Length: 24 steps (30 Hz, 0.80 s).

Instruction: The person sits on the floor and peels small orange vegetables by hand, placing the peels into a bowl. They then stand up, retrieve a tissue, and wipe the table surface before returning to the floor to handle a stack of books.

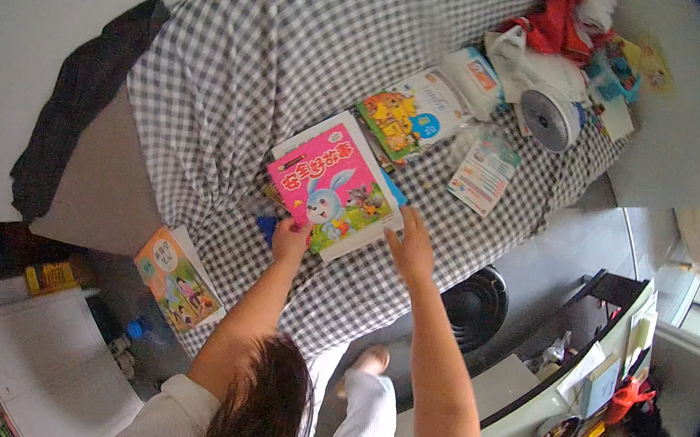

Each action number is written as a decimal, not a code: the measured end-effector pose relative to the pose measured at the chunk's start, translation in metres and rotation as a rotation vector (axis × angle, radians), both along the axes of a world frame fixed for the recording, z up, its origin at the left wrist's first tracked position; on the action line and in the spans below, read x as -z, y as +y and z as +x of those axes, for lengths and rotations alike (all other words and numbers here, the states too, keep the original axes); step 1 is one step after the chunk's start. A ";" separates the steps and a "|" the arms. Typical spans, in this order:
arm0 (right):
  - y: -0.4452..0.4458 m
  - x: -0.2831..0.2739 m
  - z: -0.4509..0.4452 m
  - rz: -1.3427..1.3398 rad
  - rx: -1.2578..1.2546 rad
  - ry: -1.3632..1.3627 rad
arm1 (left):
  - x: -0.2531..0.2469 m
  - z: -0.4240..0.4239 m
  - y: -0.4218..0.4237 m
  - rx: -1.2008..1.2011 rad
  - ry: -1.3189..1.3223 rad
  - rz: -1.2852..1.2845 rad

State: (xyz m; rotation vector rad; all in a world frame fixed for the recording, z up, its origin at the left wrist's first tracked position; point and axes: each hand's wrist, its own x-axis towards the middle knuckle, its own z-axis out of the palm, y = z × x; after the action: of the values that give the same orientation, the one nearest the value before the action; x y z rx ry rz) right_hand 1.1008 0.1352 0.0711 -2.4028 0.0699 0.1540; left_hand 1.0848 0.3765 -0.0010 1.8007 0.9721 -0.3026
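Note:
A pink picture book [326,194] with a cartoon rabbit on its cover lies before me on a checked cloth [343,306]. White edges of a book or paper [359,245] stick out beneath it. My left hand [290,240] pinches the pink book's near-left corner, thumb on top. At the right edge of this pile, my right hand [412,245] has its thumb on the white border and its fingers around the side. Bits of blue covers peek out under both sides of the pile, and what else lies underneath is hidden.
Beyond the pile are another picture book [399,123], a wipes pack [475,80], a small fan [550,118] and a printed packet [484,174]. An orange-covered book [179,281] lies at the cloth's left edge. A round black object [477,307] stands on the floor; a cluttered table [518,417] is at right.

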 end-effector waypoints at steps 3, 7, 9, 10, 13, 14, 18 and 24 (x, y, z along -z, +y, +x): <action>0.014 0.010 0.035 -0.135 -0.072 0.117 | -0.027 0.001 -0.018 0.169 -0.073 0.230; 0.017 0.029 0.044 -0.104 -0.145 -0.003 | -0.028 -0.036 -0.007 0.088 -0.237 -0.210; 0.016 0.022 0.033 -0.113 -0.165 0.015 | -0.070 -0.057 -0.010 0.016 -0.253 -0.549; 0.012 0.014 0.024 -0.073 -0.152 -0.004 | -0.087 -0.066 -0.012 0.031 -0.215 -0.640; -0.002 0.002 -0.023 0.217 -0.062 0.223 | -0.115 -0.091 -0.012 0.075 -0.107 -0.881; -0.003 -0.016 -0.034 0.483 0.056 0.440 | -0.118 -0.101 -0.013 0.080 -0.065 -0.955; -0.028 -0.048 -0.080 0.852 0.267 0.963 | -0.120 -0.136 -0.019 0.055 0.118 -1.057; -0.005 -0.004 -0.074 0.361 -0.226 0.805 | -0.118 -0.174 0.011 -0.176 0.257 -0.987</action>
State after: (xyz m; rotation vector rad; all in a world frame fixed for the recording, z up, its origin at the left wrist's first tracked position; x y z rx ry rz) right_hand 1.0266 0.1300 0.0754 -1.8497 0.1260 1.1274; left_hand 0.9110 0.3875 0.1174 0.7835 0.9092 -0.7604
